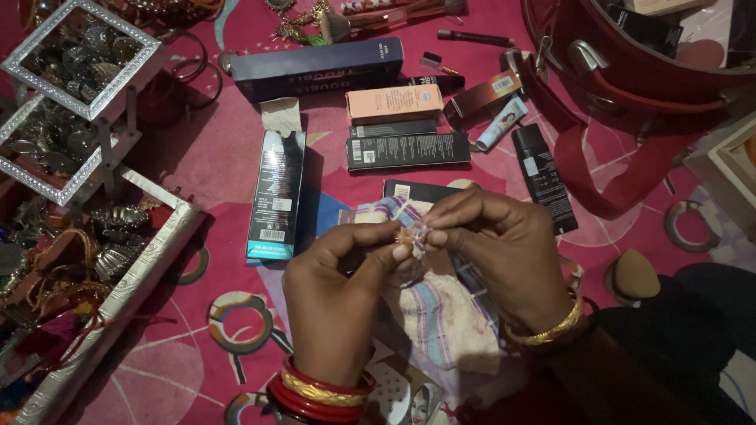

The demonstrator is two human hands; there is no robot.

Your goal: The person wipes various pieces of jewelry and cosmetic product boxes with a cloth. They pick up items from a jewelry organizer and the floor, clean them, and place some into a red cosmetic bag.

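Centre: a small ornament (411, 234), pale with a golden middle, is pinched between the fingertips of both hands; its exact kind is too small to tell. The left hand (339, 287) closes its grip on the ornament from the left, thumb and forefinger pressed together around it. The right hand (504, 252) pinches it from the right and above, fingers curled. The left wrist carries red and gold bangles (323, 389); the right wrist carries a gold bangle (547, 330).

Beneath the hands lies a striped cloth (441, 315), white with blue and pink bands, spread on a pink patterned sheet (220, 165).

Far of the hands lie cosmetic boxes. A tall dark box (276, 197) with a teal end lies to the left, a flat black box (408, 149) in the middle, a peach box (394, 102) just beyond it, and a long navy box (319, 67) farther still. To the right of these lie a pale blue tube (502, 122) and a black can (543, 177).

Far right: an open red case (630, 86) with a strap trailing toward the near side. Near right: a brown sponge (634, 275).

Left: a white tiered tray (134, 267) holding metal jewellery, its upper tiers (79, 55) framed in white.
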